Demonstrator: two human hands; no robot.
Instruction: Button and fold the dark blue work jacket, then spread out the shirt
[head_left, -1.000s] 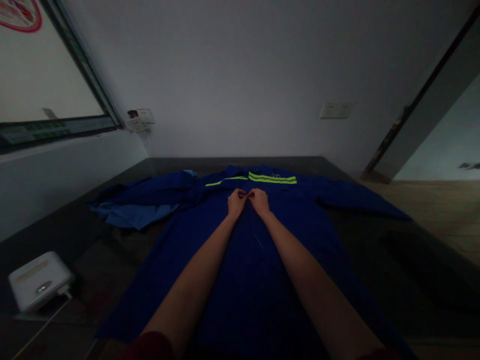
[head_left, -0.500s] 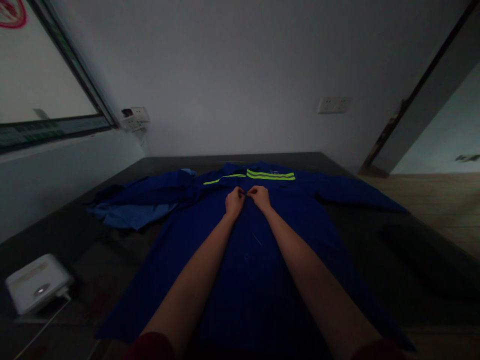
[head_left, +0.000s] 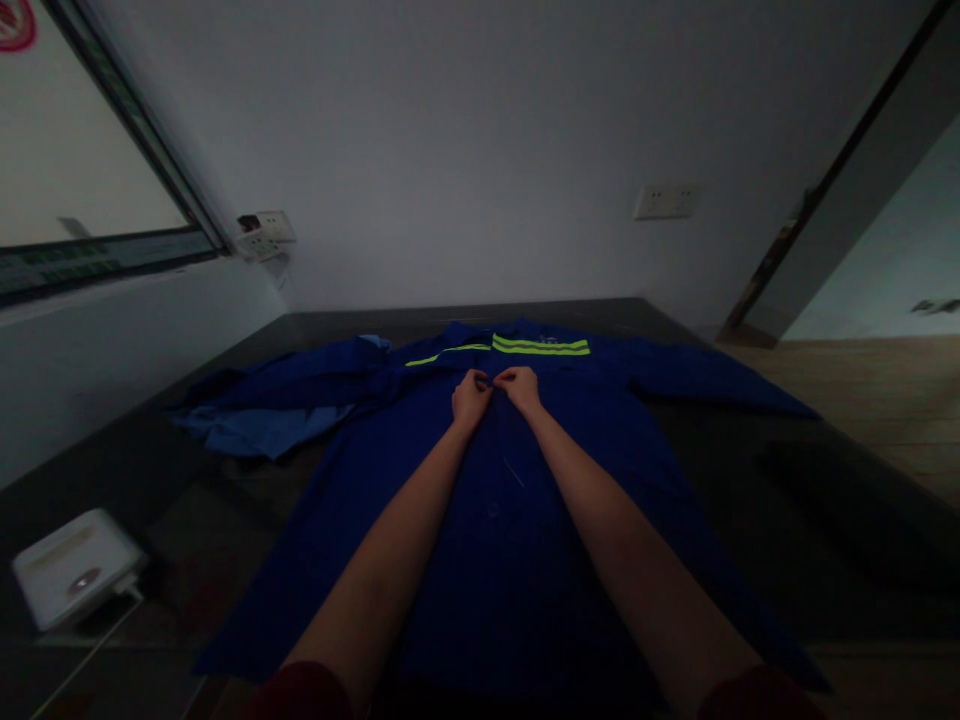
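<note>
A dark blue work jacket with yellow-green reflective strips across the chest lies spread on a dark table. My left hand and my right hand meet at its front opening, just below the strips. Both hands pinch the jacket's front edge with thumb and fingers, almost touching each other. Whether a button sits between the fingertips is too small and dark to tell. Below my hands, a thin pale thread lies on the cloth, and a faint round button shows farther down the front.
Lighter blue cloth lies under the jacket's left-hand sleeve. A white box-shaped device with a cable stands on the table at the left. Behind rises a wall with sockets; a window is at the left, a wooden floor at the right.
The view has shifted very slightly. Both hands stay pinched at the same spot on the jacket front, with only small finger movements.
</note>
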